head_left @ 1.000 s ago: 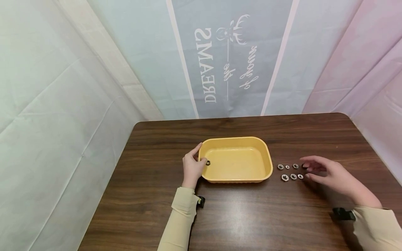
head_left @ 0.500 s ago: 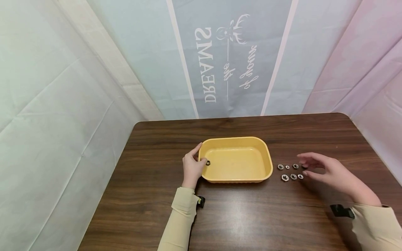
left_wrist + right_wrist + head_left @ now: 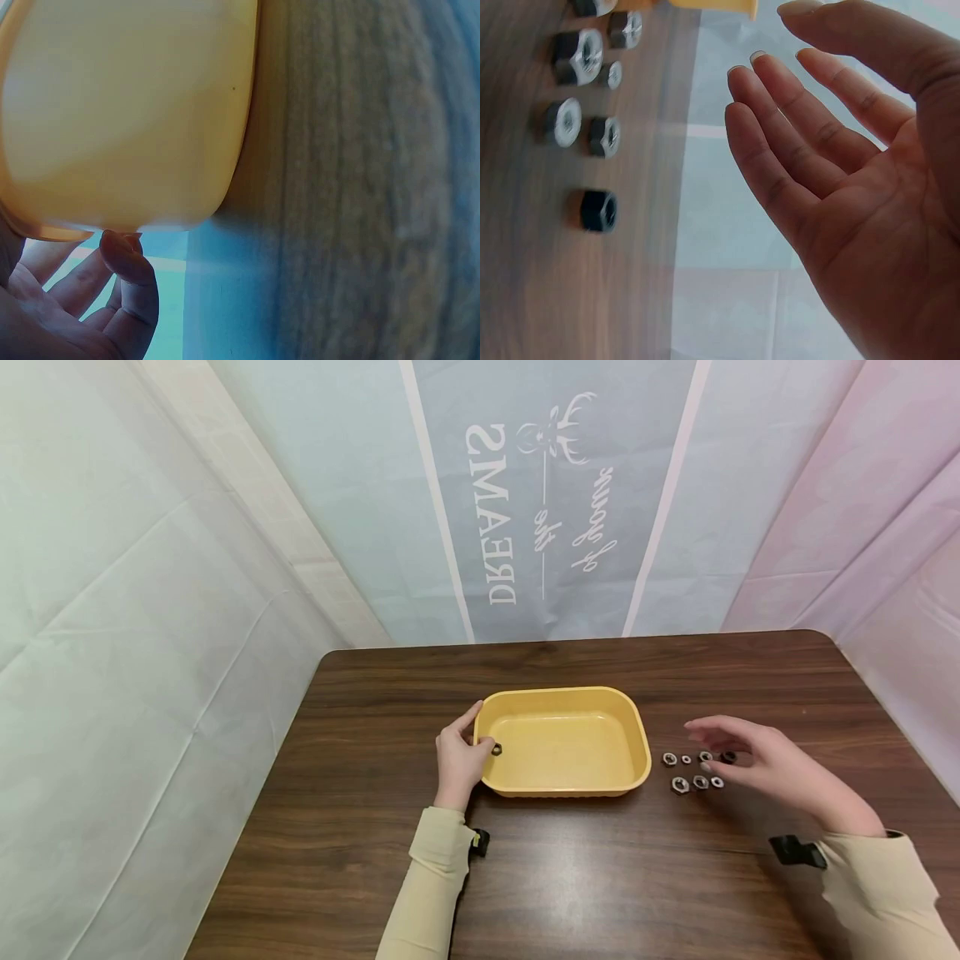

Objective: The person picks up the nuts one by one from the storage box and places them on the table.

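Note:
My left hand (image 3: pixel 459 762) grips the left end of a yellow plastic tray (image 3: pixel 566 760), thumb over the rim and inside, fingers along the outer wall. Beside the thumb tip, a small dark hex nut (image 3: pixel 497 749) lies in the tray. My right hand (image 3: pixel 772 768) hovers over the nuts right of the tray, fingers spread and nothing between them. Several silver nuts (image 3: pixel 680 785) of different sizes lie there in two rough rows, and a black nut (image 3: pixel 598 210) sits at the right end of the far row, partly behind the hand in the head view.
Everything stands on a dark wood-grain table (image 3: pixel 570 877) with rounded far corners. A printed cloth (image 3: pixel 555 527) hangs behind its far edge, with pale cloth on both sides. Dark wrist cameras are strapped by both sleeves.
My right hand has moved left over the nuts, and its thumb and fingers have left the black nut, now more visible. The left hand and the tray stay put.

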Tool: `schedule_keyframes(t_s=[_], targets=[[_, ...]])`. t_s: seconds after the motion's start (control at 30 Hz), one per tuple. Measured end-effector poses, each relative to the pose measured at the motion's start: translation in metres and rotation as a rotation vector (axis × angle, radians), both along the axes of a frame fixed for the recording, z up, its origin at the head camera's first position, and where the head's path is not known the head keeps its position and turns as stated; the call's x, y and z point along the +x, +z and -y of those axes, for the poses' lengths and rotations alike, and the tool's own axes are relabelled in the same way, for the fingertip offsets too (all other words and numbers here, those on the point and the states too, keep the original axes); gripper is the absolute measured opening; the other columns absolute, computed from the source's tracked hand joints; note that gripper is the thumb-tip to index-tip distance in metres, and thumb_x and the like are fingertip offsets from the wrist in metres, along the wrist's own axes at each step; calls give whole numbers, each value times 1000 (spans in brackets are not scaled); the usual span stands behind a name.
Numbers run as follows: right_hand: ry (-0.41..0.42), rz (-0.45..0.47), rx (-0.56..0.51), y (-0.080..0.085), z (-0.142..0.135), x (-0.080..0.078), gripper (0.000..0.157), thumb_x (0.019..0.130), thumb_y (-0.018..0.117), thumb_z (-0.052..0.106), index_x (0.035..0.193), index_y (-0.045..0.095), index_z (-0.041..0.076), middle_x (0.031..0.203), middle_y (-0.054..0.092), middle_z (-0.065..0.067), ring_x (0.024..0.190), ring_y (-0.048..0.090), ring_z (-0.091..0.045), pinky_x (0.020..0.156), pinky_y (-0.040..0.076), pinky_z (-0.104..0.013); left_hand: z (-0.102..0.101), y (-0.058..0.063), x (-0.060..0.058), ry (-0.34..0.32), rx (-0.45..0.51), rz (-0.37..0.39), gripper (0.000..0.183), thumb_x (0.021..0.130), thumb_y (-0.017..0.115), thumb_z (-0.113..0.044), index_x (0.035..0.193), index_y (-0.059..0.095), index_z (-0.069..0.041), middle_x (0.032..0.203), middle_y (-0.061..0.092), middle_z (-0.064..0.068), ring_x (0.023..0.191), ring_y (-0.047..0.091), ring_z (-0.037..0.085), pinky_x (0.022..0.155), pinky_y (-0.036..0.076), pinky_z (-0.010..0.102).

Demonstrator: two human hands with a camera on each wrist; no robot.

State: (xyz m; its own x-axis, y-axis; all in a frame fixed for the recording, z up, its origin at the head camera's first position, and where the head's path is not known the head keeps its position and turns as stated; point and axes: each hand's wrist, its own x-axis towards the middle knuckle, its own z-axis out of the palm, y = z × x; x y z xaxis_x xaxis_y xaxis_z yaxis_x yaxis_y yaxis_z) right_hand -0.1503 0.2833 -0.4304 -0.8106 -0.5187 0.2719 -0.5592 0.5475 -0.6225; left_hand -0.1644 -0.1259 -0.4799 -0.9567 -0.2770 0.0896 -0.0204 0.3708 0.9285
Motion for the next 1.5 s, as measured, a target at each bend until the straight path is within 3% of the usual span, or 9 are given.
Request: schedule_keyframes(t_s=[0.33,0.7,0.97,1.5], targets=[[95,-20,-20,13,16,-7,57,75,76,-5,127,58,9,109,64,2,95,60,-6,80,48,-17,-2,1,-1,-3,19,8,64,72,64,7,129,64,-23,52,51,8,43,45,14,38,41,26],[123,-47,-38,20,34,-15,62,71,79,-5,126,58,14,109,64,5,96,61,-13,82,47,-17,-1,3,-2,-3,20,9,64,72,64,7,127,64,-27,54,53,7,44,46,14,39,42,26],[155,-15,-54,26,46,-19,57,75,78,-1,127,58,13,110,65,-2,97,61,-16,83,47,-18,-1,2,-2,-4,18,6,64,72,63,7,128,64,-24,52,51,7,44,46,14,39,43,26],[235,24,-60,36,82,-31,54,79,74,-2,128,56,14,113,62,6,99,62,-17,83,50,-28,1,4,-1,-2,16,10,63,72,64,6,127,65,-27,52,51,8,44,46,15,38,41,25]])
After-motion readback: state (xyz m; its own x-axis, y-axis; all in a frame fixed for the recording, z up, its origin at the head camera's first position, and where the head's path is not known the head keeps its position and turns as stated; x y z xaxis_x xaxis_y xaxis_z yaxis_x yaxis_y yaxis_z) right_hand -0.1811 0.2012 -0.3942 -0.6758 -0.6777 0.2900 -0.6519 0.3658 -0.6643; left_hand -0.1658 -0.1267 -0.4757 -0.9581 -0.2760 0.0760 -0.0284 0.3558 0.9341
